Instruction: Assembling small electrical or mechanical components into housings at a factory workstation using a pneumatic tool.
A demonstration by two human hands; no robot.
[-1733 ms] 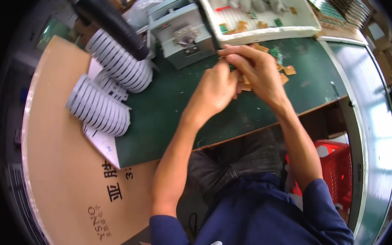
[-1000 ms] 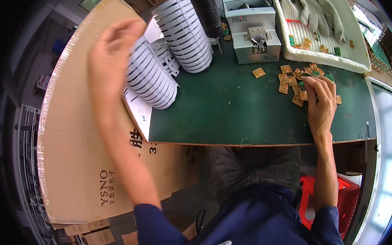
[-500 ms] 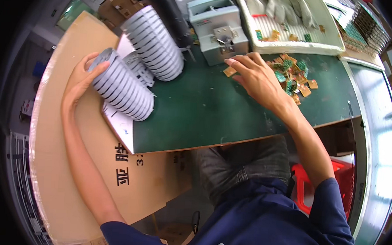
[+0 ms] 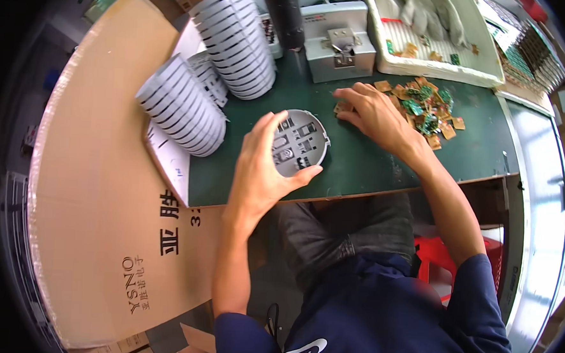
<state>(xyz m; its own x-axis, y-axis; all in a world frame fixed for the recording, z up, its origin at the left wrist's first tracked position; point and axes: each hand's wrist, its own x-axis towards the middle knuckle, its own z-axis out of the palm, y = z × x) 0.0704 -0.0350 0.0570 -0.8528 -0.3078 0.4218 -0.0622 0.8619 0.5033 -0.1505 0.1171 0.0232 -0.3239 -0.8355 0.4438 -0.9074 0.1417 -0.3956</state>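
My left hand (image 4: 257,165) grips a round grey plastic housing (image 4: 302,143) by its rim, fingers at the far left side and thumb at the near edge. The housing's inner face, with cutouts and raised parts, is turned up above the green table. Between the thumb and fingers of my right hand (image 4: 378,114) is a small orange-brown circuit board (image 4: 342,107), partly hidden by the fingers. Just right of that hand lies a loose pile of small circuit boards (image 4: 430,107), some orange-brown, some green.
Two leaning stacks of grey housings, a nearer stack (image 4: 187,107) and a farther stack (image 4: 235,43), are at the left. A grey metal fixture (image 4: 340,48) stands at the back beside a dark post (image 4: 281,13). Gloves lie in a white foam tray (image 4: 441,70). Large cardboard (image 4: 97,186) borders the table.
My left hand has come from the nearer stack to the middle of the table with one housing. The fingers of my right hand have closed around the small board.
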